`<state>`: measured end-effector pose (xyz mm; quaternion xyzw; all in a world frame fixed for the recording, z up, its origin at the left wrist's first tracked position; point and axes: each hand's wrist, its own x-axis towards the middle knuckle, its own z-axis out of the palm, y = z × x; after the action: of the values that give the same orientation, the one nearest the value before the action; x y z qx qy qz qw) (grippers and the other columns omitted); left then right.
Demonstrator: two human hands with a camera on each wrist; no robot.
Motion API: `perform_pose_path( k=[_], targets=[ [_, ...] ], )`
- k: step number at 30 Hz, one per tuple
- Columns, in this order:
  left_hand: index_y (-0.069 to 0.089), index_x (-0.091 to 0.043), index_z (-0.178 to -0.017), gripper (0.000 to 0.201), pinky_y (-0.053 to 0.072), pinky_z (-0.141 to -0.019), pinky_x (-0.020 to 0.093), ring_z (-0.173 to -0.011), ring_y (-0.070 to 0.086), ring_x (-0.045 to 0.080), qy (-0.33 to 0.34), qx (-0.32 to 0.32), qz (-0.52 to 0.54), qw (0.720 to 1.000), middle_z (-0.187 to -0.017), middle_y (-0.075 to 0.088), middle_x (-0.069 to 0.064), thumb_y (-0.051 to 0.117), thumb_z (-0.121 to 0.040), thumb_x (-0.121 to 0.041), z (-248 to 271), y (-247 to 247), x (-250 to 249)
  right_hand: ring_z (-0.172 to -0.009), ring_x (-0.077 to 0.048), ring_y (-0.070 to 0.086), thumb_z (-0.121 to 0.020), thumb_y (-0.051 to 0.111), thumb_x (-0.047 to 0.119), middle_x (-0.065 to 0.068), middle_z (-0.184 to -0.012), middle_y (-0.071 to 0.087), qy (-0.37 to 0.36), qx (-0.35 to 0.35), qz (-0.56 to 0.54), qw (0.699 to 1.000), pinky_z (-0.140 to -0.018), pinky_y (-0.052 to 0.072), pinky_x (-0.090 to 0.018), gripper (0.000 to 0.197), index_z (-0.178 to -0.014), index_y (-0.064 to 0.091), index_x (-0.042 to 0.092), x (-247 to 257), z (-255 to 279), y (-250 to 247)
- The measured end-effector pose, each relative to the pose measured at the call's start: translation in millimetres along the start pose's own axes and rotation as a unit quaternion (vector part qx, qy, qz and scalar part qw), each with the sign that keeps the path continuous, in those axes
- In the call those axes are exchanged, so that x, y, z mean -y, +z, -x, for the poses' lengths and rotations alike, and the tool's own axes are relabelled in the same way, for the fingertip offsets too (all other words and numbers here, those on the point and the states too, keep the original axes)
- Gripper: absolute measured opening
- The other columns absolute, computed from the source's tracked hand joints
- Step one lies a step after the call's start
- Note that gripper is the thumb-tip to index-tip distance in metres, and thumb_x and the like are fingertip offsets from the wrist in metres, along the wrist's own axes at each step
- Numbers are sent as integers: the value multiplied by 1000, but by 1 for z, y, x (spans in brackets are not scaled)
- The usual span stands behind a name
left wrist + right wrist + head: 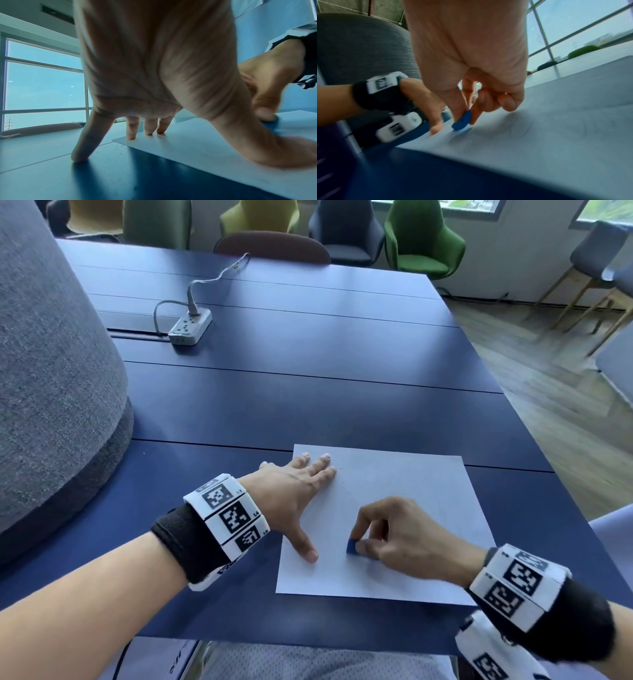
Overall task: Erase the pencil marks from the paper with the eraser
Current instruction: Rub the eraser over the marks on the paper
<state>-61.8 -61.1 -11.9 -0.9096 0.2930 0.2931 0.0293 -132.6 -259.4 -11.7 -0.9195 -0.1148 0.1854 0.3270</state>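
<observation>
A white sheet of paper (411, 508) lies on the blue table (308, 378) near its front edge. My left hand (301, 494) lies flat, fingers spread, pressing the paper's left side; the little finger rests on the table beside the sheet. My right hand (387, 532) pinches a small blue eraser (352, 546) between thumb and fingers, its tip down on the paper's lower left part. In the right wrist view the blue eraser (462, 121) touches the paper (539, 128), and faint grey pencil marks (520, 127) show just right of it. The left wrist view shows my left fingers (147, 128) on the paper's edge.
A white power strip (190, 326) with a grey cable lies at the table's back left. A large grey upholstered chair back (51, 371) rises at the left. Several chairs stand beyond the table's far edge. The table's right edge drops to a wooden floor.
</observation>
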Motion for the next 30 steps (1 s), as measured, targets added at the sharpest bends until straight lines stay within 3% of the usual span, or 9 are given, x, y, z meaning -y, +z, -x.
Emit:
perform_pose_path(
  k=[3,8,13,18,20,24,26,28,30],
  targets=[
    [-12,-25,-155,139,16,-113,61,-149,-15,16,1,4,3,1000,-161,-22,-11,80,-60,-65,1,-1,-1,-48,-1,50,-79,69,12,8,-56,54,-10,52,17,998,-49,35,-9,7,-78,72,18,8,5,4],
    [-14,-21,-155,139,17,-114,56,-149,-15,15,-1,7,-6,1000,-160,-23,-10,79,-61,-67,2,-2,-1,-49,4,52,-77,68,9,12,-58,57,4,-30,67,997,-49,35,-5,12,-78,74,20,3,-44,-20],
    [-13,-22,-155,139,18,-114,54,-149,-14,14,3,-2,-2,1000,-161,-21,-12,79,-61,-68,2,-1,0,-56,-1,52,-79,70,13,8,-63,60,27,-106,41,993,-55,38,-13,11,-73,72,22,-6,-74,-34],
    [-12,-22,-155,140,19,-113,55,-149,-13,15,5,-6,-8,1000,-161,-21,-11,78,-60,-68,1,0,1,-44,0,47,-78,70,9,10,-53,54,4,63,45,997,-46,34,-9,13,-76,74,21,0,-36,-23],
    [-12,-22,-155,140,18,-113,56,-149,-13,15,6,-7,-6,1000,-161,-21,-11,78,-60,-69,0,0,2,-45,1,48,-79,71,9,10,-55,55,2,58,49,997,-46,35,-8,13,-77,75,21,-1,-38,-24],
    [-13,-23,-155,140,18,-114,52,-149,-14,14,6,-4,0,1000,-160,-22,-13,78,-59,-70,0,2,3,-48,-2,50,-79,71,10,7,-59,60,13,-52,13,998,-50,37,-10,13,-75,73,23,-7,-51,-25],
    [-13,-23,-155,141,18,-114,53,-149,-14,14,6,-6,-2,1000,-160,-22,-13,78,-59,-70,0,2,4,-45,-2,47,-79,71,10,9,-55,55,2,-8,9,1000,-49,36,-11,9,-77,74,18,-5,-38,-20],
    [-13,-23,-155,140,17,-114,54,-149,-14,15,5,-6,-1,1000,-160,-22,-13,78,-59,-69,0,2,3,-45,-1,45,-78,71,9,9,-55,53,-4,87,26,996,-47,34,-9,8,-80,74,15,1,-22,-14],
    [-13,-23,-155,140,16,-114,55,-149,-15,14,3,-5,0,1000,-160,-22,-13,79,-60,-68,0,2,2,-46,0,46,-79,71,8,9,-57,54,-9,107,44,993,-47,35,-9,10,-80,74,18,4,-21,-14]
  ],
)
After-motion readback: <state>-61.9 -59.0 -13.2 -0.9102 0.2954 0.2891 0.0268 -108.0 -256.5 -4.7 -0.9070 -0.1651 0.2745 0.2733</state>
